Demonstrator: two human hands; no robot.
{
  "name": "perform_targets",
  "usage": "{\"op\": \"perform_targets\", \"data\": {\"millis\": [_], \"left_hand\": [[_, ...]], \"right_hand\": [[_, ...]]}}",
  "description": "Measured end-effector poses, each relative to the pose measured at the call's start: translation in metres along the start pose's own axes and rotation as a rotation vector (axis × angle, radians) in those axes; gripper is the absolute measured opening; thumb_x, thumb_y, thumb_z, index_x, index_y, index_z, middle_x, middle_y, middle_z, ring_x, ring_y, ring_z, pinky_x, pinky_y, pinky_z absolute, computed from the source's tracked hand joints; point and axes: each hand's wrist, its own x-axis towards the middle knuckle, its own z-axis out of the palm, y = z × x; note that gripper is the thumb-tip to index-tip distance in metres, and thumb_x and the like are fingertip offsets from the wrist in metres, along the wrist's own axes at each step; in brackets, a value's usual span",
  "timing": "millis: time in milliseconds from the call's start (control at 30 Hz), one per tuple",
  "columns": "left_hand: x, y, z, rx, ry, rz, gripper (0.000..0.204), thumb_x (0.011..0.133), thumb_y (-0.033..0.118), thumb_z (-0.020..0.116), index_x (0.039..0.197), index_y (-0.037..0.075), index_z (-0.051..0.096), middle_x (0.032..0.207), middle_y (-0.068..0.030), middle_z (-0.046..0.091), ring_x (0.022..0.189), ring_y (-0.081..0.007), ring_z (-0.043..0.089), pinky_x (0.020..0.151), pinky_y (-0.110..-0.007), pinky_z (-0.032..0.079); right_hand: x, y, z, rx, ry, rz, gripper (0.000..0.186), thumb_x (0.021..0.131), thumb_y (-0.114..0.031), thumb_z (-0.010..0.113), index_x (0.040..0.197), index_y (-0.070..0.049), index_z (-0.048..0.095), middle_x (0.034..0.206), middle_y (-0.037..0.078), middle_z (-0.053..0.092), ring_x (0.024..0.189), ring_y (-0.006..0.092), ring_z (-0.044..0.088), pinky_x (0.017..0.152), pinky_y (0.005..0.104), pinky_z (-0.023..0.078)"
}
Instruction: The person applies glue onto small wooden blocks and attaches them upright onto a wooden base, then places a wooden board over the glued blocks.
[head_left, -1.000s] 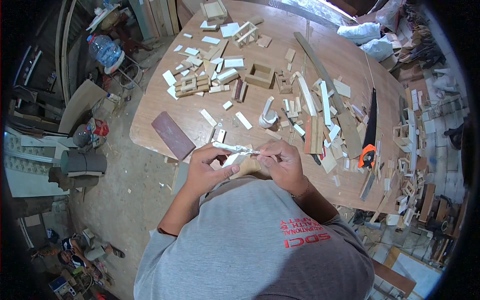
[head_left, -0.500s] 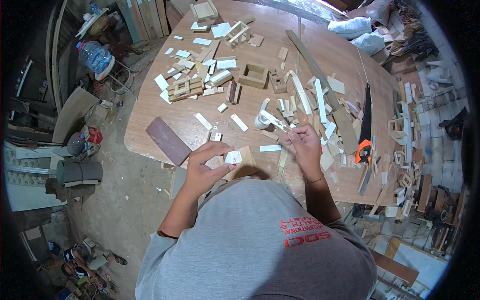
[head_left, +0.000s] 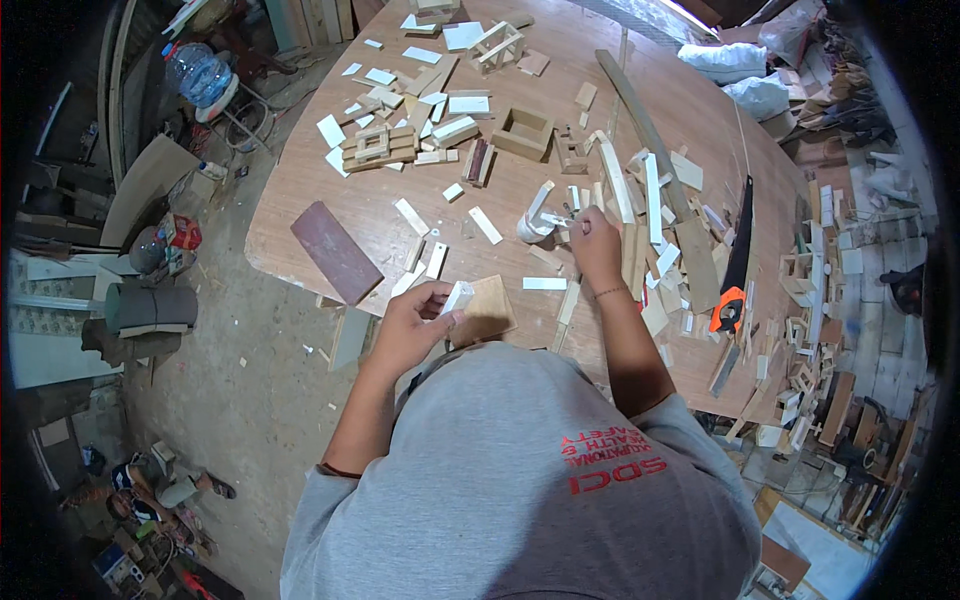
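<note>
Left hand [head_left: 415,322] has our white block [head_left: 459,297] pinched between thumb and fingers, at the near side of the counter [head_left: 490,258], by a tan board [head_left: 492,300]; we can't tell if block and board touch. Right hand [head_left: 596,245] is farther out, fingers closed on a whitish stick [head_left: 556,220] that reaches to the white cup [head_left: 532,233]. Tip's too small for us to say if it's dipping in.

Writing-wise, we've got red lettering [head_left: 615,462] on the grey shirt [head_left: 480,450], upside down from up here.

Edges: the counter's near edge runs in behind the shirt, and its left edge curves into a corner by the dark red plank [head_left: 337,252]. For elbow room we've got a bare stretch between plank and cup, broken up by small strips [head_left: 486,226], plus an open patch past the box [head_left: 518,145]. Right of the cup it's tight: scraps [head_left: 633,255] bunched up, a long slat [head_left: 642,120] running alongside, then the saw [head_left: 739,255], orange handle toward us, near the right edge.
</note>
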Motion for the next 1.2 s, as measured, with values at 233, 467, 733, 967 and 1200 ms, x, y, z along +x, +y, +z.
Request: {"op": "perform_targets", "data": {"millis": [233, 467, 733, 967, 1200], "left_hand": [[-0.007, -0.024, 0.008, -0.174, 0.043, -0.060, 0.024, 0.083, 0.002, 0.068, 0.104, 0.000, 0.057, 0.088, -0.0020, 0.059, 0.079, -0.0093, 0.057, 0.071, -0.024, 0.049], [-0.004, -0.025, 0.011, -0.351, 0.045, -0.152, 0.033, 0.084, 0.004, 0.065, 0.116, 0.000, 0.057, 0.100, -0.0050, 0.063, 0.092, -0.0127, 0.058, 0.086, -0.028, 0.046], [0.022, -0.041, 0.032, -0.467, 0.045, -0.043, 0.047, 0.085, 0.010, 0.066, 0.129, -0.001, 0.051, 0.115, -0.0090, 0.063, 0.107, -0.0167, 0.057, 0.097, -0.030, 0.041], [0.027, -0.113, 0.037, 0.248, 0.163, 0.002, 0.062, 0.083, 0.018, 0.070, 0.136, -0.002, 0.044, 0.131, -0.0148, 0.052, 0.116, -0.0219, 0.052, 0.100, -0.034, 0.040], [0.012, -0.172, 0.045, -0.112, 0.221, -0.409, 0.063, 0.082, 0.017, 0.069, 0.134, -0.007, 0.040, 0.123, -0.0167, 0.056, 0.107, -0.0223, 0.057, 0.088, -0.033, 0.046]], "right_hand": [[0.003, 0.016, 0.033, -0.263, -0.103, -0.299, 0.020, 0.082, -0.018, 0.057, 0.097, -0.010, 0.068, 0.083, 0.018, 0.063, 0.079, 0.0348, 0.063, 0.069, 0.0444, 0.051], [-0.028, -0.009, 0.031, 0.102, -0.162, -0.294, 0.027, 0.082, -0.014, 0.062, 0.107, -0.006, 0.067, 0.091, 0.013, 0.063, 0.077, 0.0254, 0.061, 0.071, 0.0384, 0.050], [-0.086, -0.080, 0.036, 1.087, -0.757, 0.329, 0.031, 0.089, -0.020, 0.063, 0.112, 0.001, 0.063, 0.088, -0.001, 0.061, 0.077, 0.0064, 0.053, 0.070, 0.0215, 0.044], [-0.093, -0.004, 0.061, 0.861, -0.714, 0.630, 0.031, 0.097, -0.033, 0.050, 0.104, -0.005, 0.060, 0.087, -0.001, 0.058, 0.070, 0.0069, 0.045, 0.062, 0.0214, 0.038], [-0.126, 0.051, 0.118, 0.603, -0.771, 0.448, 0.037, 0.098, -0.033, 0.046, 0.109, 0.001, 0.056, 0.095, 0.006, 0.058, 0.083, 0.0126, 0.050, 0.077, 0.0282, 0.042]]}}
